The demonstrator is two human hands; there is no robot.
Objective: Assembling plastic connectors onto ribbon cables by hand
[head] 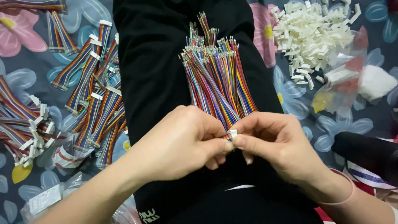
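A bundle of thin multicoloured wires [217,79] with bare metal tips lies fanned out on a black cloth [153,62] over my lap. My left hand [182,141] pinches the near end of the wires. Touching it at the fingertips, my right hand [275,143] holds a small white plastic connector [233,133] against those wire ends. Both hands meet at the centre of the view, just below the bundle.
A heap of loose white connectors [313,33] sits at the top right beside clear plastic bags [344,87]. Several finished ribbon cables with white connectors [93,91] lie at the left on a blue floral sheet [25,49]. A dark object [365,151] lies at the right.
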